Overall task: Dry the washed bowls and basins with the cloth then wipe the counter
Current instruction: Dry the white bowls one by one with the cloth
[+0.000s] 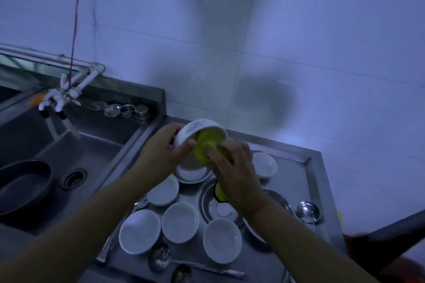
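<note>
My left hand (165, 148) grips a white bowl (194, 130) by its rim and holds it tilted above the steel counter (296, 181). Pressed into the bowl's mouth is a yellow cloth (204, 147), which my right hand (234, 167) holds bunched; a tail of the cloth hangs below that hand. Several white bowls (180, 221) stand on the counter under my arms, one more (264, 164) at the right. A steel basin (208, 197) lies partly hidden beneath my right wrist.
A steel sink (92, 156) is at the left with a dark pan (23, 187) in it and a white tap (57, 101) above. Small strainers (127, 110) line the sink's back ledge. Ladles and spoons (161, 259) lie at the counter's front; a ladle (308, 212) rests at the right.
</note>
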